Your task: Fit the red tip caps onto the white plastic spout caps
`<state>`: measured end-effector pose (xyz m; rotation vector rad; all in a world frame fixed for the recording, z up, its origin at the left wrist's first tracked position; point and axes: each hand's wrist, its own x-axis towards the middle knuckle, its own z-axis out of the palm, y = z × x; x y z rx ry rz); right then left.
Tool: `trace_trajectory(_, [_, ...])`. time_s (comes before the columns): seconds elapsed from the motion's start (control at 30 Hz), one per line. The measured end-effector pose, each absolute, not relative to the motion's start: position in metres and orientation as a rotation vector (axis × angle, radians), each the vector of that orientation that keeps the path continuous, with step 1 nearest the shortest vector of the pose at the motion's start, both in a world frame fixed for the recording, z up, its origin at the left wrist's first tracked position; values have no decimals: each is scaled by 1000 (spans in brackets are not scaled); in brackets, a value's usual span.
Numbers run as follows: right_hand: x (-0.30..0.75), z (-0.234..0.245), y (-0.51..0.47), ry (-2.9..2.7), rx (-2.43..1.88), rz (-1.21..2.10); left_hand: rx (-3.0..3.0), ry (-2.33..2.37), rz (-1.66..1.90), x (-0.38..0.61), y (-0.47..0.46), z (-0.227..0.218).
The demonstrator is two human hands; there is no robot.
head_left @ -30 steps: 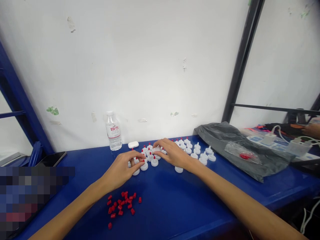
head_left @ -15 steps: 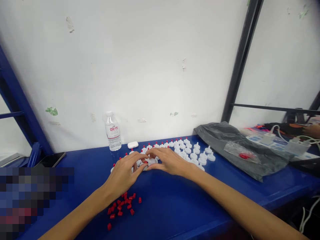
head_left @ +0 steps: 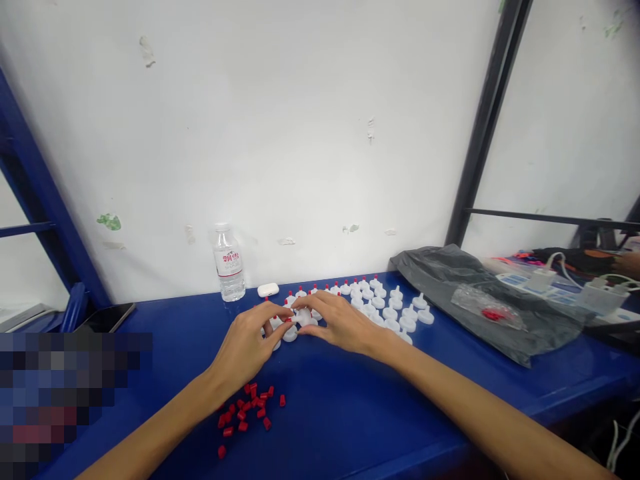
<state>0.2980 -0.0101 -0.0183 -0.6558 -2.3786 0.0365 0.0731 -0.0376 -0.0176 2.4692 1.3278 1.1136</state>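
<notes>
I see the right hand [head_left: 340, 325] grasp a white cap [head_left: 303, 317], axis sideways, nozzle toward the left hand [head_left: 247, 340] pinching its red tip [head_left: 289, 320], right of the bottle [head_left: 230, 270] labelled 飘雪.

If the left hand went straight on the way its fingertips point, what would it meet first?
Most likely the white nozzle cap held in the right hand; whether the red tip cap in the left hand already touches it is unclear.
</notes>
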Motion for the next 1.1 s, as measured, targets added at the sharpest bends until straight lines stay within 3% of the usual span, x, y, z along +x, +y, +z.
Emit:
trace_trajectory(0.53, [293,-16,-18,-2202,-558,108,2661,1342,976,68,-35,-20])
trace_trajectory(1.1, [289,-22,-24,-2124,-428,159,2576,1180,1105,75,-49,-18])
